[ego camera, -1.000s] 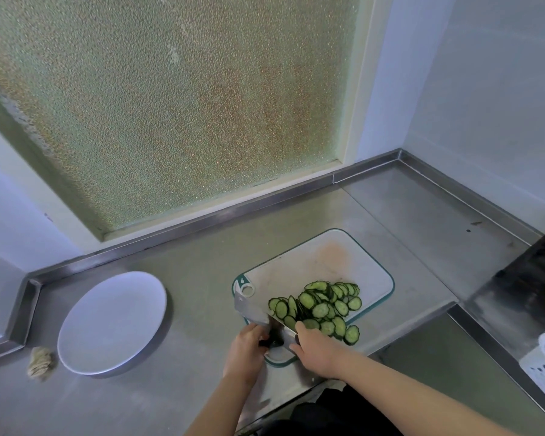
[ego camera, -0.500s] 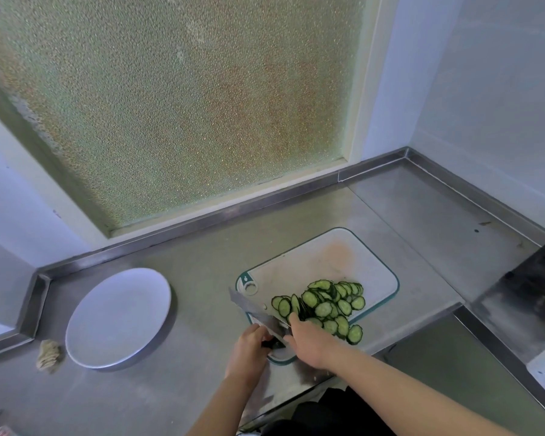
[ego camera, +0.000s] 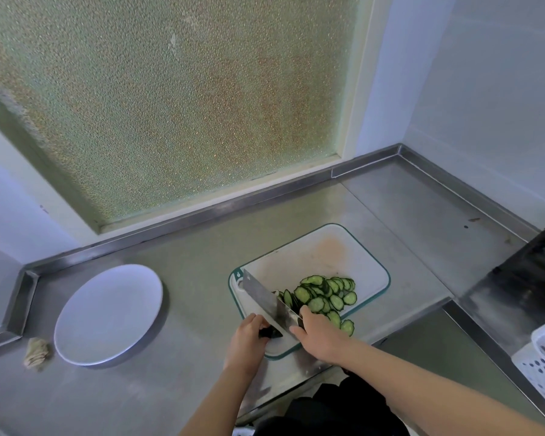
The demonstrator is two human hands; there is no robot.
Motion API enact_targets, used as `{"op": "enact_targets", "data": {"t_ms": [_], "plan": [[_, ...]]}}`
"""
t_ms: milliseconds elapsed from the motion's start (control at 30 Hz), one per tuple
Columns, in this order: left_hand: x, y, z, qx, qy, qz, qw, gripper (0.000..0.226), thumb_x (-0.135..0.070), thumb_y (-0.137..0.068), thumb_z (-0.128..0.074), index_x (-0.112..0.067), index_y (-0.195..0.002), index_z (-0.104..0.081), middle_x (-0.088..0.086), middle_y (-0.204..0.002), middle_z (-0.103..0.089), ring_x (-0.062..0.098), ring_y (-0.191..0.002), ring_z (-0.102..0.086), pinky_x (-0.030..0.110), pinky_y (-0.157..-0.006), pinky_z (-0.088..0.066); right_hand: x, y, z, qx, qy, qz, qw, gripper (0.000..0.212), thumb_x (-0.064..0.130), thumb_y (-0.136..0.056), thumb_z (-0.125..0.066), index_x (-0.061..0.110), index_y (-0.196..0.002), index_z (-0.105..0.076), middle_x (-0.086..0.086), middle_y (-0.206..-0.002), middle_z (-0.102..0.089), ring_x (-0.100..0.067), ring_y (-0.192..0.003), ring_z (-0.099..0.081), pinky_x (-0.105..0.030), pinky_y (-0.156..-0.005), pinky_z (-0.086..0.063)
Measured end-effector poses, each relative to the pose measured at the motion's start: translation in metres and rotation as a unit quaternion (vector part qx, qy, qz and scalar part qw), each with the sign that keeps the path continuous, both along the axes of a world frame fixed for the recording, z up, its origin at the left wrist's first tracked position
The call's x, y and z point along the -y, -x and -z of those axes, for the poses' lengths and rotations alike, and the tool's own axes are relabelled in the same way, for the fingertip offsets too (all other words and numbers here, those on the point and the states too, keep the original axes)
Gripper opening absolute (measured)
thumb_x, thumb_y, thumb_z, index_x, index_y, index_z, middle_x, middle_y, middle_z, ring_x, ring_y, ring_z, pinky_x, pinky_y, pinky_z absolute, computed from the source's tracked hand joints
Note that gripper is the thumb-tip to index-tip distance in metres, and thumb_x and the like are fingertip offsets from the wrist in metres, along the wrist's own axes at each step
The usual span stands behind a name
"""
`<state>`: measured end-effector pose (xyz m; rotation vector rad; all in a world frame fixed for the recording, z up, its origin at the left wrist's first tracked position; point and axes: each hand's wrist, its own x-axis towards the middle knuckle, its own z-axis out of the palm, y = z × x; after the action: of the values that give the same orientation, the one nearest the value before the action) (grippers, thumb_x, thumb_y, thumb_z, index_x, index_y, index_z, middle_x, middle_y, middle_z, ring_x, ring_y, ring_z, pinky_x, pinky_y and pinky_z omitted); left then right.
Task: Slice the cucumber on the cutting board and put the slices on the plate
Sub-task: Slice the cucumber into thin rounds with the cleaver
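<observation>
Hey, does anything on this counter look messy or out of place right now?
One cucumber slice sits right at the near rim of the cutting board, possibly overhanging it. The board also has an orange stain.

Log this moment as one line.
left hand grips knife | right hand touches cucumber slices | slices on cutting board | plate holds no slices

green cucumber slices [ego camera: 323,295], white board [ego camera: 312,256] with teal edge, white plate [ego camera: 107,313], grey steel worktop [ego camera: 186,272], black-handled knife [ego camera: 266,298].

Left hand [ego camera: 246,336] grips the cleaver [ego camera: 267,301] beside cucumber slices [ego camera: 323,294] on the cutting board [ego camera: 312,256]; right hand [ego camera: 317,334] touches its blade.
</observation>
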<state>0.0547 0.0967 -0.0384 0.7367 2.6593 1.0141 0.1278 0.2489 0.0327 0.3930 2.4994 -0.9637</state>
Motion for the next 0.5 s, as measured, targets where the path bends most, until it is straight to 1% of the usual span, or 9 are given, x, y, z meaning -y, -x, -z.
{"op": "enact_targets", "data": {"t_ms": [67, 133, 200, 267, 300, 400, 500], "plan": [[0.001, -0.002, -0.002, 0.006, 0.005, -0.003, 1.000, 0.020, 0.006, -0.068, -0.062, -0.006, -0.085, -0.065, 0.002, -0.084, -0.057, 0.022, -0.080, -0.058, 0.016, -0.066, -0.036, -0.001, -0.003, -0.004, 0.000, 0.000, -0.004, 1.000, 0.018, 0.030, -0.100, -0.038, 0.013, -0.096, -0.032, -0.001, -0.076, -0.045, -0.021, -0.071, -0.046, -0.033, -0.064, -0.034], [0.002, -0.004, -0.004, 0.005, 0.001, 0.003, 1.000, 0.020, 0.003, -0.069, -0.063, -0.006, -0.086, -0.065, -0.001, -0.083, -0.055, 0.022, -0.082, -0.059, 0.018, -0.068, -0.038, -0.002, -0.005, -0.007, -0.004, 0.004, -0.005, 1.000, 0.018, 0.030, -0.100, -0.038, 0.013, -0.096, -0.033, -0.003, -0.079, -0.047, -0.023, -0.074, -0.047, -0.033, -0.064, -0.034], [0.003, -0.005, -0.006, 0.007, -0.005, 0.006, 1.000, 0.023, 0.003, -0.068, -0.064, -0.008, -0.089, -0.066, -0.004, -0.084, -0.053, 0.019, -0.083, -0.058, 0.018, -0.070, -0.040, -0.003, -0.008, -0.009, -0.007, 0.008, -0.008, 1.000, 0.018, 0.030, -0.100, -0.037, 0.013, -0.095, -0.032, -0.001, -0.075, -0.044, -0.020, -0.068, -0.045, -0.033, -0.060, -0.032], [0.006, -0.005, -0.007, 0.007, 0.000, -0.002, 1.000, 0.026, 0.002, -0.069, -0.064, -0.008, -0.093, -0.065, -0.002, -0.088, -0.056, 0.015, -0.085, -0.056, 0.016, -0.072, -0.038, -0.004, -0.009, -0.008, -0.006, 0.013, -0.009, 1.000, 0.018, 0.031, -0.100, -0.037, 0.014, -0.094, -0.033, 0.001, -0.073, -0.043, -0.015, -0.061, -0.041, -0.029, -0.054, -0.029], [0.007, -0.005, -0.007, 0.006, 0.004, -0.007, 1.000, 0.026, 0.001, -0.070, -0.064, -0.008, -0.094, -0.064, 0.000, -0.090, -0.057, 0.016, -0.087, -0.056, 0.016, -0.073, -0.038, -0.004, -0.010, -0.007, -0.005, 0.012, -0.010, 1.000, 0.018, 0.031, -0.100, -0.037, 0.014, -0.094, -0.033, 0.001, -0.073, -0.043, -0.014, -0.060, -0.040, -0.028, -0.053, -0.028], [0.010, -0.005, -0.005, 0.010, 0.015, -0.012, 1.000, 0.020, 0.001, -0.071, -0.064, -0.006, -0.090, -0.065, -0.002, -0.086, -0.054, 0.021, -0.086, -0.058, 0.016, -0.070, -0.037, -0.005, -0.013, -0.006, -0.004, -0.003, -0.020, 1.000, 0.019, 0.032, -0.100, -0.038, 0.014, -0.093, -0.033, 0.000, -0.074, -0.044, -0.017, -0.064, -0.042, -0.027, -0.052, -0.027], [0.009, -0.003, -0.004, 0.014, 0.030, -0.016, 0.999, 0.013, 0.003, -0.070, -0.064, -0.004, -0.081, -0.066, -0.002, -0.080, -0.052, 0.026, -0.082, -0.059, 0.021, -0.066, -0.037, -0.003, -0.015, -0.006, -0.002, -0.011, -0.029, 1.000, 0.019, 0.031, -0.099, -0.039, 0.013, -0.094, -0.033, -0.006, -0.084, -0.049, -0.023, -0.073, -0.046, -0.031, -0.054, -0.029]]}}
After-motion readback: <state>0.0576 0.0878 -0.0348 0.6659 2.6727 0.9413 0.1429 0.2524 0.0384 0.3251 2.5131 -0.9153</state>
